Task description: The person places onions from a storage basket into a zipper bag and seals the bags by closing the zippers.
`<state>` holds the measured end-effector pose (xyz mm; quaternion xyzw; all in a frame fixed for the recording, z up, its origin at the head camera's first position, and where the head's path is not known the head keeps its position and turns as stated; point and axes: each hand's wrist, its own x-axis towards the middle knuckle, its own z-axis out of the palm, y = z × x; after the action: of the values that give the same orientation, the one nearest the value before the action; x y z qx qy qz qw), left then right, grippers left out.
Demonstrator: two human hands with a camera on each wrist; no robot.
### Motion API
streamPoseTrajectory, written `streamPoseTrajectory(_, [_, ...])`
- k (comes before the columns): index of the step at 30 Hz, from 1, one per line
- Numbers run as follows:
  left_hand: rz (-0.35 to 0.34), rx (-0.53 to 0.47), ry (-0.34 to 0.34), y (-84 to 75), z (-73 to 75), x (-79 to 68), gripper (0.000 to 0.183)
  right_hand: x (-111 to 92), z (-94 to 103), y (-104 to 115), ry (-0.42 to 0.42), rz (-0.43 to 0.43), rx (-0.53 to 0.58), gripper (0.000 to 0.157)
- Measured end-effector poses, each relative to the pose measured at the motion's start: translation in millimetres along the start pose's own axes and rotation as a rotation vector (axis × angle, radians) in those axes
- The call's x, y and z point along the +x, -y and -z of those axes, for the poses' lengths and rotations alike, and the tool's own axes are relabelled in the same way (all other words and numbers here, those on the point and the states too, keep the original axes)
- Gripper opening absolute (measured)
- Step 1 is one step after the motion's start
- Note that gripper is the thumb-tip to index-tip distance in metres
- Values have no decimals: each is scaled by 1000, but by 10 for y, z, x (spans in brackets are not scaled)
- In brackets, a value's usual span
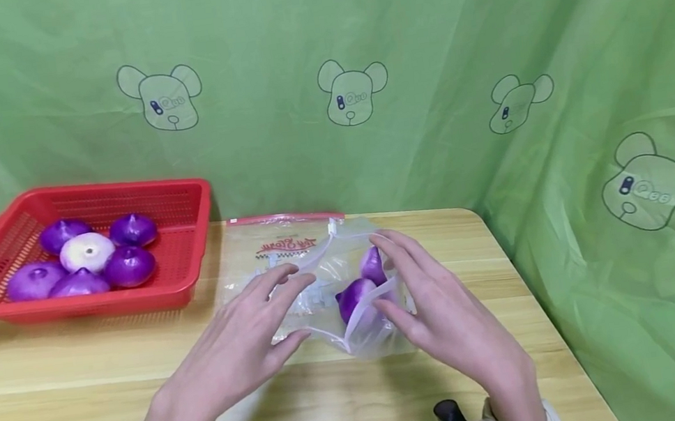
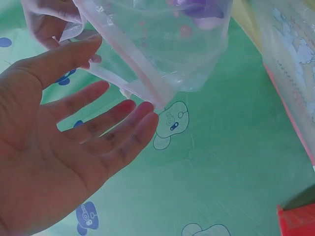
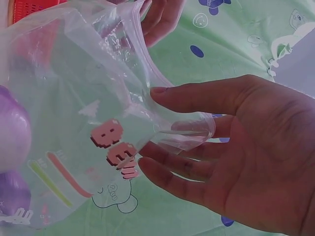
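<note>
Clear bag [image 1: 380, 337] holding two purple onions [image 1: 355, 297], just right of the frame's centre;
left hand [image 1: 244, 339] spread wide beside its mouth; right hand [image 1: 440, 304] wide, touching it; red basket [image 1: 96, 306] at frame left.

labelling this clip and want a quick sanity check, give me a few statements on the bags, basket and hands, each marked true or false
1. In the head view, the red basket is left of the open bag. True.
2. The red basket is empty. False: it holds six onions, one showing white.
3. The left hand and right hand are both at the open bag's mouth. True.
4. The left hand grips an onion. False: it holds none; its fingers are extended.
5. A second bag lies flat on the table. True.
6. The open bag has nothing in it. False: two purple onions show inside.
</note>
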<state>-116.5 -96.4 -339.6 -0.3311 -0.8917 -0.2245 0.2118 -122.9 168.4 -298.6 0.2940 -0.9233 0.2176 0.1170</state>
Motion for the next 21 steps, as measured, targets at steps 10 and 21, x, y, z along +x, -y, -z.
streamPoseTrajectory(10, [-8,-3,-9,3,10,-7,60,14,-11,0,2,-12,-6,78])
streamPoseTrajectory(21, [9,6,-29,58,28,-5,59,4,-5,2,5,-21,-14,80])
